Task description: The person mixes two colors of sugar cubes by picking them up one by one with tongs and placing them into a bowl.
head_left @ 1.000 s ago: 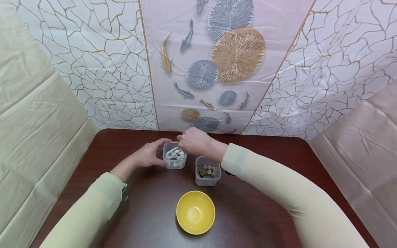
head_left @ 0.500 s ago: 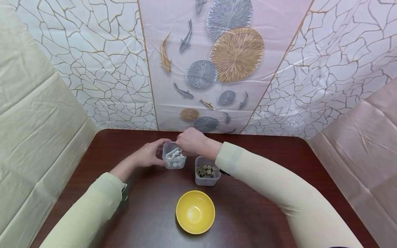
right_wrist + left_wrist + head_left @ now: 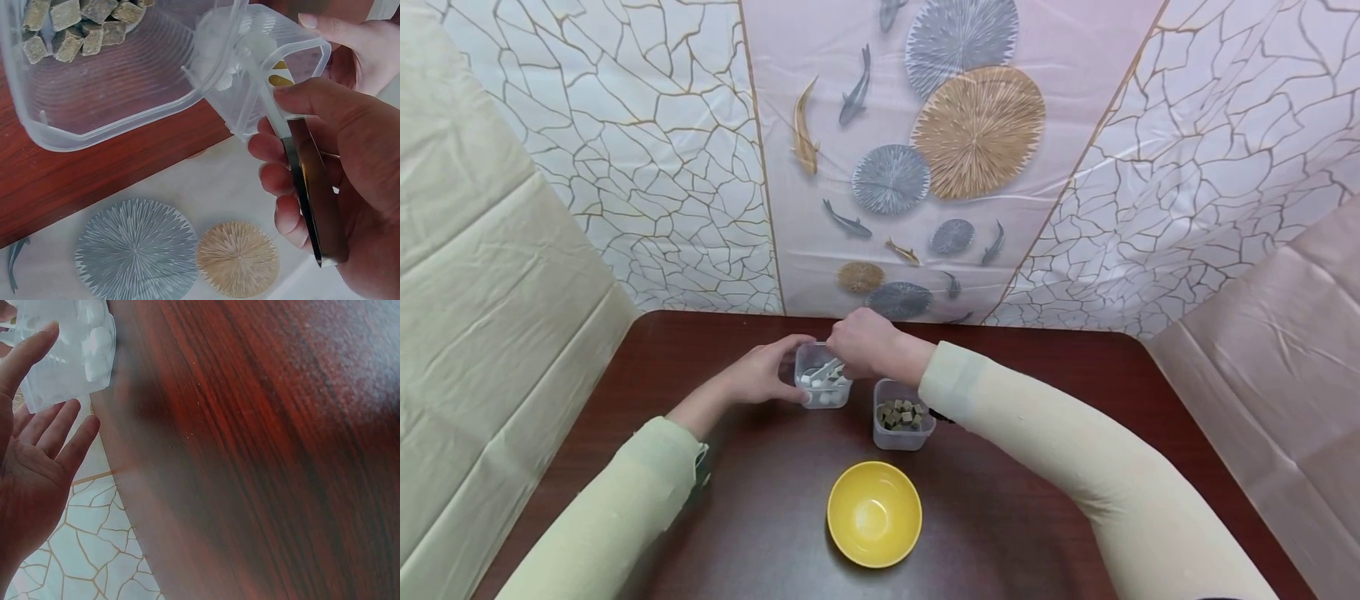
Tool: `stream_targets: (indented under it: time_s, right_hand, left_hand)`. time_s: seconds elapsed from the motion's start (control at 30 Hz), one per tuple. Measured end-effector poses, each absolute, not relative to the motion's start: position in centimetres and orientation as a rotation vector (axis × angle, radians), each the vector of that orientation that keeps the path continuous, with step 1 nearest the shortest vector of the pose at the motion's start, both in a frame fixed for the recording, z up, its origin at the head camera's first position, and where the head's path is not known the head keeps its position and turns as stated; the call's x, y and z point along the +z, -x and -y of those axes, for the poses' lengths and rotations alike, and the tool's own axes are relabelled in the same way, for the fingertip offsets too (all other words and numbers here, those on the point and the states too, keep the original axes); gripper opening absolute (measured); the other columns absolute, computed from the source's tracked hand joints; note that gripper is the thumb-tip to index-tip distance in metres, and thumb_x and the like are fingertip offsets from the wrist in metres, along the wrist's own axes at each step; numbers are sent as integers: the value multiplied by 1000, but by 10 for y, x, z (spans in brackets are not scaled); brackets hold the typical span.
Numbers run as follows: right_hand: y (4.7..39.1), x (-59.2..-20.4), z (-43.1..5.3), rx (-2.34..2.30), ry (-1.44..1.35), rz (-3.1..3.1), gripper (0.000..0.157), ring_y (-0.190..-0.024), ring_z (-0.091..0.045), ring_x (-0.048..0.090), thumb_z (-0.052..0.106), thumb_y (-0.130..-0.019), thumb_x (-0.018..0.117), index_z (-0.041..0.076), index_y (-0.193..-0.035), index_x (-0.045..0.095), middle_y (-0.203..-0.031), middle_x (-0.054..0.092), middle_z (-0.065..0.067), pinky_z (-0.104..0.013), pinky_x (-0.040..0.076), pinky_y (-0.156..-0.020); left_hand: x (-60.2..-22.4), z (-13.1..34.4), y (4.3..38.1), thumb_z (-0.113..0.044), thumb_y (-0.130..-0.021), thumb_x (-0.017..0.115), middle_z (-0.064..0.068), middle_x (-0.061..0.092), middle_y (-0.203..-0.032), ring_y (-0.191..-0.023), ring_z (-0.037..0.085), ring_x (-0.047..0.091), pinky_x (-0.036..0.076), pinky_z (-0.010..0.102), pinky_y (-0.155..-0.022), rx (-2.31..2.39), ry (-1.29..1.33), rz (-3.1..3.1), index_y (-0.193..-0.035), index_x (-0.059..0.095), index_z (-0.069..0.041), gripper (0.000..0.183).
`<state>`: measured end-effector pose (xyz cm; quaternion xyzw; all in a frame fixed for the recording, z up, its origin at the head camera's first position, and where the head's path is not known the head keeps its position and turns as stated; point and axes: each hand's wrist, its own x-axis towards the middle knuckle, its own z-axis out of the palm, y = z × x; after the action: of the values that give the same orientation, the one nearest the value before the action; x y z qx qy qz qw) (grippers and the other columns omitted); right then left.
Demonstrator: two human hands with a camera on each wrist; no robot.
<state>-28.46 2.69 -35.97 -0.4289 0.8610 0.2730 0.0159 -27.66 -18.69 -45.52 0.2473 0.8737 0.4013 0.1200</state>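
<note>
In the head view my left hand (image 3: 767,372) holds a small clear plastic container (image 3: 802,357) at its left side, thumb at the near corner and fingers at the far one. White cubes (image 3: 825,397) lie inside it. My right hand (image 3: 863,343) is above that container's right rim and grips a pair of tongs. In the right wrist view the tongs (image 3: 312,194) have a shiny metal bend and pale arms pinched between thumb and fingers. Their tips reach down among the white cubes, partly hidden by the container walls.
A second clear container (image 3: 903,440) with brownish cubes (image 3: 901,413) stands to the right, under my right wrist. Nearer to me sits a yellow bowl (image 3: 874,515) on the dark red-brown table (image 3: 752,500). A patterned cloth backdrop (image 3: 700,192) rises behind the table's far edge.
The pale tong arms have shifted right and lower among the white cubes. My right hand has moved slightly left; my left hand stays at the container.
</note>
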Motion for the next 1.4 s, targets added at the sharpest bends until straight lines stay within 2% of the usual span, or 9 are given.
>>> stream_targets:
  time_s: [0.37, 0.87, 1.03, 1.17, 1.27, 1.4]
  right_hand:
    - [282, -352, -16, 850, 1240, -2632, 31, -98, -19, 73, 41, -98, 76, 19, -119, 79, -110, 78, 1, -35, 63, -86]
    - [284, -360, -14, 856, 1229, -2616, 30, -97, -19, 73, 37, -102, 72, 19, -125, 78, -111, 78, 0, -34, 64, -86]
    - [283, -354, -22, 825, 1252, -2647, 24, -96, -20, 73, 33, -101, 74, 17, -117, 80, -110, 78, -1, -37, 64, -85]
    - [283, -344, -33, 746, 1287, -2682, 14, -87, -22, 73, 30, -99, 75, 16, -101, 79, -99, 77, -2, -40, 64, -79]
    - [282, -336, -44, 654, 1323, -2705, 16, -81, -24, 72, 30, -98, 76, 17, -90, 76, -91, 75, -1, -43, 63, -75]
    - [278, -326, -61, 552, 1391, -2739, 18, -77, -24, 70, 31, -97, 77, 19, -84, 75, -84, 73, 1, -44, 62, -69]
  left_hand:
    - [-454, 187, 276, -13, -85, 92, 19, 62, -147, -138, 39, 58, 51, 55, -115, 1183, -727, -2538, -157, 44, -7, 86]
    - [-457, 187, 277, -13, -84, 92, 20, 63, -146, -137, 39, 59, 51, 55, -114, 1163, -742, -2557, -156, 45, -6, 86]
    - [-456, 186, 277, -11, -84, 91, 18, 62, -147, -138, 38, 58, 51, 54, -115, 1168, -726, -2550, -157, 45, -6, 86]
    - [-455, 186, 276, -12, -84, 92, 18, 63, -144, -137, 38, 60, 52, 54, -114, 1169, -728, -2559, -157, 45, -5, 87]
    - [-455, 186, 276, -12, -84, 92, 20, 64, -142, -135, 39, 61, 53, 54, -113, 1175, -723, -2560, -157, 44, -3, 87]
    - [-454, 186, 275, -11, -84, 92, 21, 62, -144, -136, 41, 61, 52, 54, -113, 1192, -697, -2548, -157, 44, -2, 88]
